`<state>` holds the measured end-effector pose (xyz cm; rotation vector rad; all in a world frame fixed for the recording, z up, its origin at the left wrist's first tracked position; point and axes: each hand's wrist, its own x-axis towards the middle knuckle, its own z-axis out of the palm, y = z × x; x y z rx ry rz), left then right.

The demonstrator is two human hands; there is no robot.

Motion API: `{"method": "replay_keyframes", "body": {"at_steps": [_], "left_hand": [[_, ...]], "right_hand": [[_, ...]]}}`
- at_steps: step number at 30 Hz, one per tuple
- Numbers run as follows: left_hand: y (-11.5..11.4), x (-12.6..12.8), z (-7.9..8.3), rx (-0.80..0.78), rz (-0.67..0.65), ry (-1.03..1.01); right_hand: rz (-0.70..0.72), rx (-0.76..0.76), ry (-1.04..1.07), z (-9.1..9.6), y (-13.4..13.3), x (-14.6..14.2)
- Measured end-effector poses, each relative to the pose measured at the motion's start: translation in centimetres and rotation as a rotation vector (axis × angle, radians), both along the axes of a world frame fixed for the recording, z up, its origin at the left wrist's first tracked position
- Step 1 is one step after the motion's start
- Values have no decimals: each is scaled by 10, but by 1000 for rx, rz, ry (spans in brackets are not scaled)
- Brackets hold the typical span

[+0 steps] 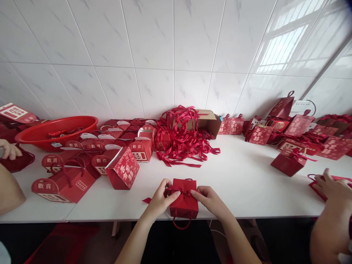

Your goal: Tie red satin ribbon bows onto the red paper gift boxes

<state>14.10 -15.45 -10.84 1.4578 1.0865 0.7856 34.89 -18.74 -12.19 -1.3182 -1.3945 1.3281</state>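
Observation:
A small red gift box (183, 212) with rope handles lies at the table's front edge, directly before me. Across its top sits a red ribbon bow (184, 194). My left hand (165, 195) pinches the bow's left loop between thumb and fingers. On the other side, my right hand (206, 197) grips the right loop, its thumb on the ribbon. One loose ribbon end (147, 200) sticks out left of my left hand. The lower rope handle (182, 223) hangs over the table edge.
Red ribbons (184, 143) spill from a cardboard box (216, 126) at the back. Several red gift boxes (75, 185) and a red basin (92, 123) stand left. More finished boxes (288, 161) are right. Co-workers' hands (11, 149) show at both sides of the white table (233, 183).

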Motion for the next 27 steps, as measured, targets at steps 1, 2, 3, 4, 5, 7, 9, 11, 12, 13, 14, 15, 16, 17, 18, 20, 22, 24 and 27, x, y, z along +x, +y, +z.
{"method": "replay_keyframes", "body": {"at_steps": [1, 2, 3, 4, 5, 7, 9, 11, 12, 13, 14, 15, 16, 17, 18, 20, 22, 24, 27], "left_hand": [[0, 1, -1, -11, -1, -4], [0, 1, -2, -16, -2, -6], [1, 1, -3, -12, -3, -2], [1, 1, -4, 3, -3, 11], [2, 0, -5, 27, -1, 32], [5, -4, -7, 82, 9, 80], [8, -8, -8, 121, 32, 108], [11, -12, -9, 145, 72, 117], [12, -14, -9, 161, 95, 122], [12, -15, -9, 178, 114, 129], [12, -16, -9, 192, 126, 135], [13, -16, -9, 205, 131, 140], [13, -16, -9, 215, 131, 144], [13, -16, -9, 226, 129, 147], [14, -16, -9, 238, 130, 149], [14, -16, -8, 269, 164, 146], [13, -15, -3, 317, 244, 135], [7, -11, 4, 406, 285, 129], [-7, 4, 18, 551, 172, 154]], "right_hand": [[-11, 2, 6, -2, 0, -1], [-20, 4, 14, -4, 1, -2], [-28, 7, 24, -6, 1, -3], [-30, 10, 35, -8, 1, -3], [-28, 12, 46, -9, 2, -2], [-12, 8, 67, -9, 2, 3], [10, -4, 84, -7, 1, 11], [27, -13, 91, -5, 1, 19], [33, -12, 90, -3, 1, 22], [37, -7, 87, -2, 0, 25], [42, 0, 82, -1, 0, 27], [48, 9, 79, 0, 0, 29], [52, 17, 78, 0, -1, 30], [56, 24, 79, 2, -1, 30], [63, 29, 83, 4, -2, 30], [91, 50, 103, 10, -5, 29], [118, 85, 142, 19, -8, 26], [109, 120, 202, 30, -11, 22], [35, 142, 298, 45, -14, 12]]}}
